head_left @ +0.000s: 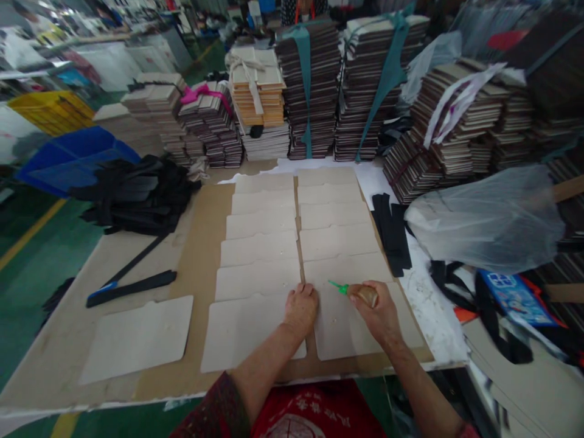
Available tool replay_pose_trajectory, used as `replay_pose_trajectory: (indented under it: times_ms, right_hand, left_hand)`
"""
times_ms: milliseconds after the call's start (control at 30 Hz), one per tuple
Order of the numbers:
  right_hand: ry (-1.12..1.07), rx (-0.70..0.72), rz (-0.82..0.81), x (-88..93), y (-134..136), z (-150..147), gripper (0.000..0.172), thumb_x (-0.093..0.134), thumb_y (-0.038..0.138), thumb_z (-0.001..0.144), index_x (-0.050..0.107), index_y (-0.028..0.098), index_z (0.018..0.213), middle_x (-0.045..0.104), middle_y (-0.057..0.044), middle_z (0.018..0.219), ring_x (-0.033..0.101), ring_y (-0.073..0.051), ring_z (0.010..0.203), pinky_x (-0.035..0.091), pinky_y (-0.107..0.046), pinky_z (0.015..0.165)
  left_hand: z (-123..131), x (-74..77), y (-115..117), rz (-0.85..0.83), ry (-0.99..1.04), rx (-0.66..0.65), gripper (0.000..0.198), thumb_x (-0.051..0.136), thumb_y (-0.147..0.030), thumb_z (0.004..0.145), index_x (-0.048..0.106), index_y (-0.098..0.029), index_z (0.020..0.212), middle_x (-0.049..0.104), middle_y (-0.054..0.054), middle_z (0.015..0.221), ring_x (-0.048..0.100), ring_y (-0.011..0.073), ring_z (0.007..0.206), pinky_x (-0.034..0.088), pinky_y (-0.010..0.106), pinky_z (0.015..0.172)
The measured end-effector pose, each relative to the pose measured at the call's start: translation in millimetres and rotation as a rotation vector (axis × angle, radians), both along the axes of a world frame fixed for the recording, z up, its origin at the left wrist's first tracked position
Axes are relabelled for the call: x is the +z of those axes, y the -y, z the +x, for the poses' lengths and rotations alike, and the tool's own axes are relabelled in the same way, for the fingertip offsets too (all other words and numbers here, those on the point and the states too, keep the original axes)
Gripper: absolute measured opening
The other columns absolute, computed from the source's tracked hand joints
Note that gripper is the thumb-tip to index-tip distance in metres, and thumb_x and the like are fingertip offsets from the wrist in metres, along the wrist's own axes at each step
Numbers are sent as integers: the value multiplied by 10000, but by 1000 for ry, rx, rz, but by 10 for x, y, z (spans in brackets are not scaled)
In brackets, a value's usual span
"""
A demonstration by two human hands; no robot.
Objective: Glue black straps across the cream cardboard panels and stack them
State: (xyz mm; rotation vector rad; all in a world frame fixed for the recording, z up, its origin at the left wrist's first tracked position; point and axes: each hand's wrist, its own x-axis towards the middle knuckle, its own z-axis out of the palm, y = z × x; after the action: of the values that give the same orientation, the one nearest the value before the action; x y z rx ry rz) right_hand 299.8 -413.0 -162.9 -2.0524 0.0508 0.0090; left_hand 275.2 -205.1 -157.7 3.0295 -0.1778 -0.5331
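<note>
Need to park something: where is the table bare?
Bare brown board separates the loose card from the left card column; bare tabletop lies left of that card. Crowded: around the left hand and right hand, among cards, and the far stacks.

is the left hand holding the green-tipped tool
No, the right hand grips the green-tipped tool, while the left hand is apart from it.

White Chinese characters (319, 409) run across the red garment (358, 401), too blurred to read for certain.
</note>
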Motion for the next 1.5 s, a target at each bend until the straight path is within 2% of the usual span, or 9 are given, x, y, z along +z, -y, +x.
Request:
replay_pose_trajectory:
  times_ms: [200, 400, 733, 933, 1133, 1267, 1367, 1433, 1500]
  right_hand:
    - [48, 122, -189, 10, -30, 5, 391, 652, 435, 767, 538, 233, 1082, 556, -44, 1073, 572, -239, 981, 486, -388, 833]
    - [59, 185, -260, 52, -48, 19, 354, 609, 440, 805, 524, 235, 1080, 536, -35, 1075, 586, -230, 947, 492, -395, 837]
    - [131, 346, -370, 166, -174, 69, 234, 573, 349, 851, 521, 243, 1053, 522, -34, 1063, 588, -210, 923, 500, -346, 778]
    - [206, 390, -444, 217, -300, 124, 231, 579, 279, 844, 522, 242, 1065, 527, -49, 1079, 585, -211, 942, 507, -323, 770]
    - [188, 346, -501, 269, -200, 203, 256, 592, 289, 827, 526, 245, 1071, 536, -42, 1075, 602, -210, 906, 494, -312, 716]
    - [128, 336, -449, 264, -116, 192, 234, 573, 339, 841, 537, 248, 1054, 543, -34, 1067, 607, -209, 885, 491, -337, 728]
    - [68, 275, -337, 192, -90, 157, 275, 605, 392, 813, 553, 245, 1040, 566, -37, 1062, 606, -225, 914, 492, -373, 789]
    - [-23, 168, -184, 125, -86, 136, 359, 661, 440, 761, 565, 241, 1044, 597, -39, 1034, 610, -238, 911, 499, -391, 798]
    - [-135, 8, 55, 67, -94, 133, 457, 715, 494, 703, 564, 231, 1044, 628, -35, 953, 622, -238, 849, 517, -379, 740]
  left_hand:
    - [-5, 13, 4, -3, 3, 4, 227, 445, -107, 910, 641, -144, 1018, 599, 100, 1116, 512, 260, 1099, 484, 394, 866]
    - [-15, -8, -7, -4, 0, -2, 241, 448, -117, 911, 639, -142, 1056, 591, 110, 1113, 504, 260, 1092, 481, 398, 863]
    - [-37, -32, -23, -12, 15, -1, 244, 435, -137, 923, 637, -141, 1060, 564, 127, 1124, 502, 258, 1082, 486, 379, 837]
    - [-35, -38, -27, -20, 18, 2, 251, 427, -125, 918, 644, -144, 1041, 578, 127, 1093, 511, 261, 1075, 492, 380, 836]
    - [-20, -16, -35, -27, 1, 0, 255, 424, -116, 909, 643, -139, 1037, 582, 126, 1105, 517, 263, 1066, 499, 393, 834]
    - [-14, -2, -39, -33, -2, 2, 265, 436, -98, 891, 632, -141, 1063, 578, 124, 1128, 511, 260, 1077, 494, 393, 844]
    - [-7, 19, -44, -37, -10, 7, 247, 450, -98, 883, 629, -154, 1044, 581, 121, 1137, 514, 253, 1080, 486, 384, 852]
    - [-5, 38, -51, -42, -12, 7, 221, 461, -111, 885, 631, -162, 1017, 592, 111, 1125, 519, 253, 1079, 484, 383, 857]
    - [-4, 58, -62, -52, -9, 1, 201, 478, -119, 881, 632, -168, 999, 609, 98, 1097, 522, 254, 1079, 482, 381, 865]
